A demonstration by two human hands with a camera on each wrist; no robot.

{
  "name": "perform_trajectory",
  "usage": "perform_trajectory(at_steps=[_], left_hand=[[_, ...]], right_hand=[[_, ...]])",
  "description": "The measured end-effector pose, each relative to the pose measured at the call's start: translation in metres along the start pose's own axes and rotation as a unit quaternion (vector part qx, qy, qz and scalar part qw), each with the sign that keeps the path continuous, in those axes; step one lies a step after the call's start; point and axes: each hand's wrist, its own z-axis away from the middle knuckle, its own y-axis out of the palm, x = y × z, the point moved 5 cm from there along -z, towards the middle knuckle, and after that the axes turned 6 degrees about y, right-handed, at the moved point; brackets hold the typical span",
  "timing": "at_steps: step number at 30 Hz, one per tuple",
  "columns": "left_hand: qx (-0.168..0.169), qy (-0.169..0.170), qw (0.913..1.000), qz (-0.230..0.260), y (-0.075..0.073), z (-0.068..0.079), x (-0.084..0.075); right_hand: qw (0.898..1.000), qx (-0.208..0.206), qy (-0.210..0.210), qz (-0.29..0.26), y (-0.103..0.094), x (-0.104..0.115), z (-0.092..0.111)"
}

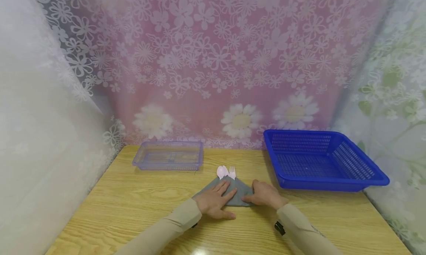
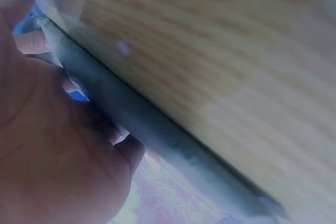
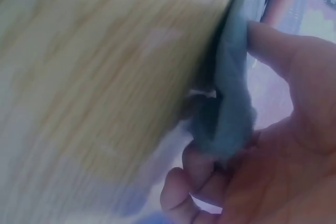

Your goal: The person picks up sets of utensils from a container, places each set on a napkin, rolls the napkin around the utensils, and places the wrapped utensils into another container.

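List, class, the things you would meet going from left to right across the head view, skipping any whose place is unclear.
Pale see-through basket → pale spoon → pale fork → right hand → blue basket.

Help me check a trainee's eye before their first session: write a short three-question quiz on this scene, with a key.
1. True or false: in the head view, the spoon lies left of the fork.
2. The left grip rests on it with fingers spread, and the right grip pinches its edge. What is it?
3. What colour is the basket at the right of the head view? A) green B) blue C) red

Key: 1. True. 2. The grey cloth. 3. B.
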Motion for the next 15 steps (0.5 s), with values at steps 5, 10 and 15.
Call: perform_trajectory(at_steps=[5,10,15], left_hand=[[-0.001,0.002,1.0000,-0.002,0.0023,-0.0009,0.0014],[-0.002,0.003,1.0000,-0.002,0.0031,-0.0005,0.0021],[-0.003,0.003,1.0000,0.006,0.0000,0.0006,0.0024]], right_hand=[[1.000,-0.003,-0.013,-0.023,0.0031,0.0015,-0.0024],[0.998,-0.010,-0.040,-0.041,0.0045,0.0023,-0.0052],[0.995,-0.004,-0.065,-0.081,0.0001,0.0014,-0.0056]])
